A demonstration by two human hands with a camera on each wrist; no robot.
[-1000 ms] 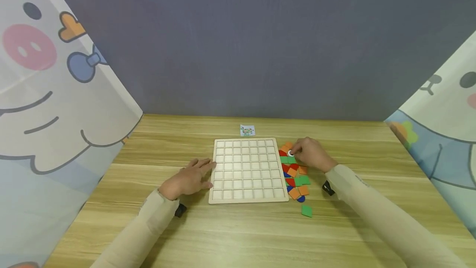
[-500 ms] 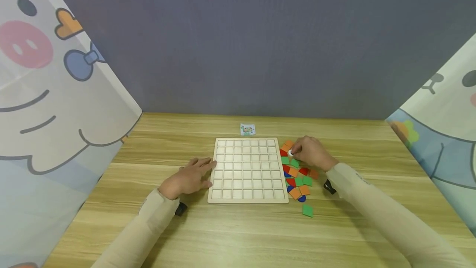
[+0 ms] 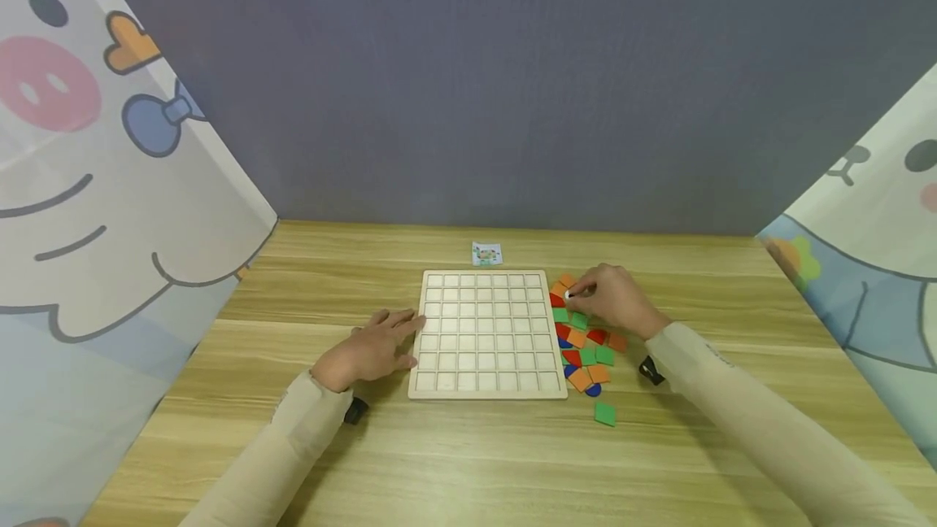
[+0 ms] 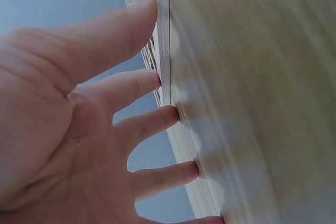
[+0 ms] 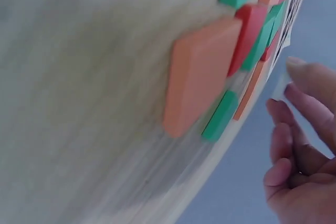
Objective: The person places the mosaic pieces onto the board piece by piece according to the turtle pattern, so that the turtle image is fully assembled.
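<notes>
My left hand [image 3: 371,350] rests with spread, straight fingers at the left edge of a square wooden grid board [image 3: 415,348]. In the left wrist view its thumb and index fingertip touch the board's side, and the other fingertips meet the table. Over the far end of a pile of coloured tiles, my right hand [image 3: 615,299] pinches a small white round piece [image 3: 567,295] between thumb and fingertips. Below it lie green tiles [image 3: 579,320], orange tiles [image 3: 576,338] and red tiles [image 3: 556,300]. In the right wrist view, an orange tile [image 5: 202,72] is nearest the camera.
A small printed card [image 3: 486,254] lies beyond the board's far edge. One green tile [image 3: 604,414] sits apart, nearer the front. Blue pieces [image 3: 593,389] lie among the others at the pile's near end. A grey panel [image 3: 512,88] stands behind the table.
My right hand has drawn the white round piece up slightly and toward the board. Tiles under that hand have spread apart. My left hand stays at the board's edge.
</notes>
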